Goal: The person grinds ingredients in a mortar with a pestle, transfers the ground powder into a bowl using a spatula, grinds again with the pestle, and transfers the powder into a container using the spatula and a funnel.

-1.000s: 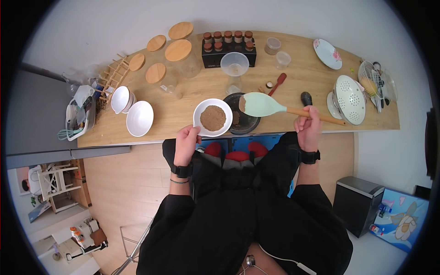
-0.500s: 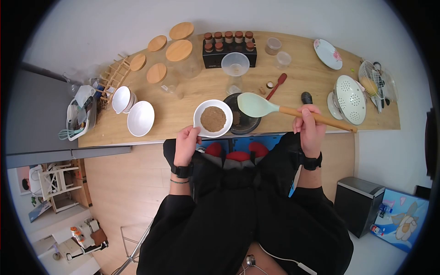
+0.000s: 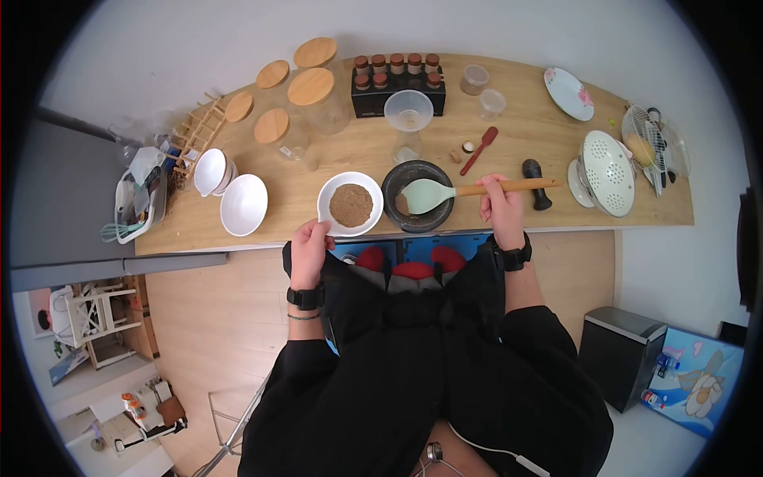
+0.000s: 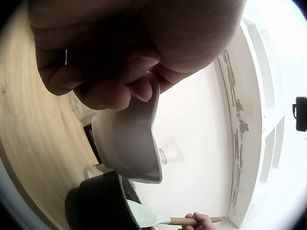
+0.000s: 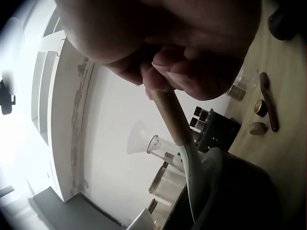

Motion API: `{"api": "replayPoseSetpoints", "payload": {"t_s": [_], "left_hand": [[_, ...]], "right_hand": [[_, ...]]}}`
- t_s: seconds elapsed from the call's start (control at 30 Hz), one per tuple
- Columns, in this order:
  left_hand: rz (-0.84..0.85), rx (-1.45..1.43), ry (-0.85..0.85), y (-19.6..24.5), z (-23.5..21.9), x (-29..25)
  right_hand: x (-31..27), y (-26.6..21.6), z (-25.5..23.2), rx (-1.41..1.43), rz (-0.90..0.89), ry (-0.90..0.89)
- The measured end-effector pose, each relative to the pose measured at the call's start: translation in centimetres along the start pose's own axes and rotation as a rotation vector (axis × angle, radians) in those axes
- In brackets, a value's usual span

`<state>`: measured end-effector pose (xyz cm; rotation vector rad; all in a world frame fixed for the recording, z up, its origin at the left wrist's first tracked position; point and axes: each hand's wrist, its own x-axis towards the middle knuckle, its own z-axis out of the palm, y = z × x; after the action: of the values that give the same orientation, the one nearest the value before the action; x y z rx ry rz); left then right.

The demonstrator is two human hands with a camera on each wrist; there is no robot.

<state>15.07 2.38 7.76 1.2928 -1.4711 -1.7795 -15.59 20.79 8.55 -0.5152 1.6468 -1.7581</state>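
Note:
My left hand (image 3: 309, 253) pinches the edge of a white bowl (image 3: 325, 199) that has brown powder (image 3: 350, 205) in it. In the left wrist view the bowl (image 4: 127, 143) hangs from the fingertips beside the dark mortar (image 4: 103, 201). With my right hand (image 3: 502, 211) I grip the wooden handle of a pale green spatula (image 3: 429, 195). Its head is down inside the black stone mortar (image 3: 413, 222), with some brown powder at its tip. The right wrist view has the spatula handle (image 5: 170, 115) between thumb and fingers, its blade over the mortar's rim.
A black pestle (image 3: 534, 187) lies right of the mortar, near a small red spatula (image 3: 480, 151). Behind stand a funnel on a jar (image 3: 408, 111), a spice rack (image 3: 397, 102) and lidded jars (image 3: 310, 87). White bowls (image 3: 243, 207) are at left, a colander (image 3: 608, 175) at right.
The spatula has come down from above the mortar into it, my right hand moving left with it. My left hand has shifted the bowl a little to the left, away from the mortar.

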Motion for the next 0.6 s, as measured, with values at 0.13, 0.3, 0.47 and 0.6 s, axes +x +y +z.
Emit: {"api": "replayPoseSetpoints", "payload": {"t_s": [0.13, 0.3, 0.47, 0.6], "left_hand": [[0.016, -0.018, -0.017, -0.2, 0.1, 0.2], [0.034, -0.02, -0.029, 0.0, 0.6, 0.1], [0.028, -0.001, -0.033, 0.0, 0.5, 0.1], [0.022, 0.018, -0.056, 0.6, 0.9, -0.3]], "right_hand": [[0.0, 1.0, -0.4, 0.147, 0.075, 0.058], [-0.2, 2.5, -1.1, 0.294, 0.133, 0.113], [-0.6, 2.5, -1.6, 0.37, 0.149, 0.146], [-0.8, 1.0, -3.2, 0.399, 0.074, 0.156]]}}
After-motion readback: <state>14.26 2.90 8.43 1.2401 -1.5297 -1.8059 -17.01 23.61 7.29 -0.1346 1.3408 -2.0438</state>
